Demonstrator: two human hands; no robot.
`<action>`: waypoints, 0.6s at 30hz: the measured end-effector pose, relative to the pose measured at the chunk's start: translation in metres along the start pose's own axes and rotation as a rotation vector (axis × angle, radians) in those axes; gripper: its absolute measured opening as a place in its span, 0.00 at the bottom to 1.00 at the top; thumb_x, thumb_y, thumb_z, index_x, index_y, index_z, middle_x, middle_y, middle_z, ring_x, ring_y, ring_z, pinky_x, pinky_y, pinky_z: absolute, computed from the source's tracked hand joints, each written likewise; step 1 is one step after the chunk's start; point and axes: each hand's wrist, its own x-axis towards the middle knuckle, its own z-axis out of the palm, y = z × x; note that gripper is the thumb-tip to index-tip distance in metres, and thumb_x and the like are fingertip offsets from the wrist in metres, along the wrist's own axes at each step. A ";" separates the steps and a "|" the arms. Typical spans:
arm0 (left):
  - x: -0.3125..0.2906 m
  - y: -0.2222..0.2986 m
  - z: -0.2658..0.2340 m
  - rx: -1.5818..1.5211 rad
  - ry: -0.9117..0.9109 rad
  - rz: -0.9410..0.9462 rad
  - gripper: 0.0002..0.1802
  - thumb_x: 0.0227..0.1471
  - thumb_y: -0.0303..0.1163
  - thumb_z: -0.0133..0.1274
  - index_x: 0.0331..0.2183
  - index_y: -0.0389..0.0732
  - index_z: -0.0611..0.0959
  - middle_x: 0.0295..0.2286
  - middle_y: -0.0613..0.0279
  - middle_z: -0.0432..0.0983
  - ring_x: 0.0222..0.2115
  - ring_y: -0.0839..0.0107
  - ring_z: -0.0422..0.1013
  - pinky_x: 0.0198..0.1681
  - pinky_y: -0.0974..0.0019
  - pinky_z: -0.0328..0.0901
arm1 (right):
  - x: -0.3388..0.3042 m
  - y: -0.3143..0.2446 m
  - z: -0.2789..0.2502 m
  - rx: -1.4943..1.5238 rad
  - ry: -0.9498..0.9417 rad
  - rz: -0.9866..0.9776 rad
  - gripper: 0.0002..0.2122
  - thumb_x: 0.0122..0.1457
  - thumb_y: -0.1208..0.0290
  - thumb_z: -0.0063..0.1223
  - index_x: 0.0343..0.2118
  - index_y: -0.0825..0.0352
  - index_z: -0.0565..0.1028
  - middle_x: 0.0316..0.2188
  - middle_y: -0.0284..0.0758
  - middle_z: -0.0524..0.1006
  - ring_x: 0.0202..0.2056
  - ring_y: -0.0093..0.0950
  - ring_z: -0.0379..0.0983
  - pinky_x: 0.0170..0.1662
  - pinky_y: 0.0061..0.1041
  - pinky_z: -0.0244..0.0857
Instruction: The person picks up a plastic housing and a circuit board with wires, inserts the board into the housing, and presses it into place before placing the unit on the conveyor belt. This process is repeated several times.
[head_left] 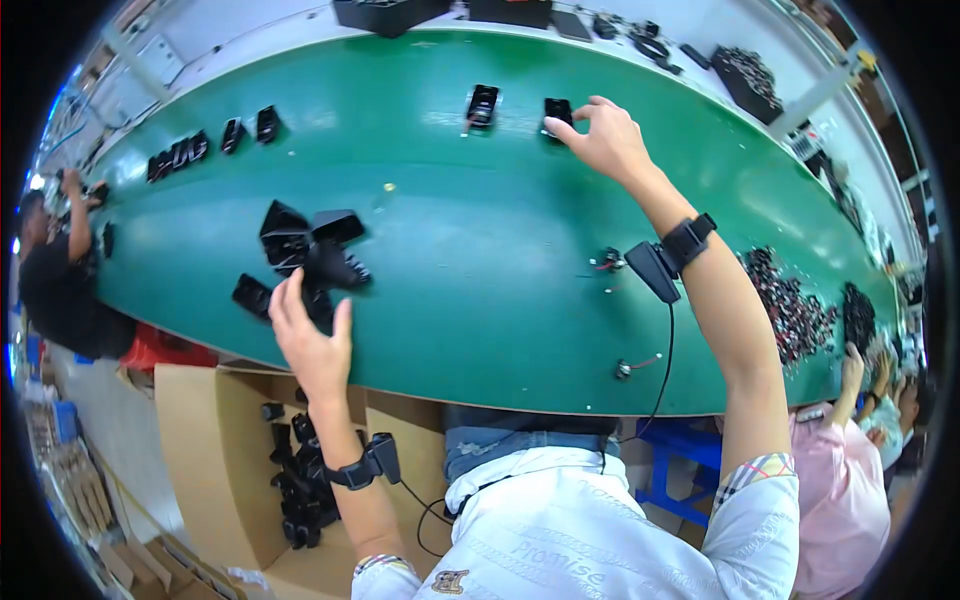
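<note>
The lined-up cases [266, 125] far left look done, loose parts [790, 312] at right seem to remain, the left hand [313, 340] spreads wide at black pieces [335, 262], and whether the right hand [612, 143] grips a black box [557, 110] I cannot tell.

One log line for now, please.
left hand: at black housings, near side | right hand: at small black part, far side | grips: unclear | surface: green table

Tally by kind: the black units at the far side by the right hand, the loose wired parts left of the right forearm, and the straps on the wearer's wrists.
Black units: 2
Loose wired parts: 2
Black wrist straps: 2
Total: 6
</note>
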 end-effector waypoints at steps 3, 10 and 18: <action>-0.004 0.006 0.002 -0.021 0.021 0.007 0.35 0.47 0.30 0.66 0.56 0.42 0.73 0.53 0.48 0.66 0.53 0.48 0.66 0.56 0.53 0.62 | -0.031 0.015 -0.053 0.163 0.002 -0.198 0.20 0.58 0.53 0.58 0.39 0.67 0.82 0.45 0.43 0.79 0.45 0.42 0.77 0.47 0.38 0.71; -0.061 0.051 0.005 -0.879 0.005 -0.233 0.39 0.61 0.60 0.45 0.52 0.29 0.74 0.45 0.51 0.75 0.44 0.62 0.74 0.49 0.63 0.68 | -0.140 0.020 -0.109 0.297 -0.529 -0.238 0.16 0.51 0.73 0.64 0.45 0.62 0.79 0.46 0.38 0.77 0.46 0.39 0.74 0.50 0.36 0.70; -0.078 0.135 0.031 -1.483 -0.361 -0.574 0.43 0.62 0.68 0.32 0.45 0.33 0.77 0.37 0.51 0.77 0.35 0.65 0.76 0.32 0.66 0.72 | -0.180 0.041 -0.090 0.272 -0.305 -0.005 0.15 0.53 0.73 0.62 0.46 0.62 0.78 0.43 0.38 0.77 0.41 0.40 0.76 0.45 0.33 0.72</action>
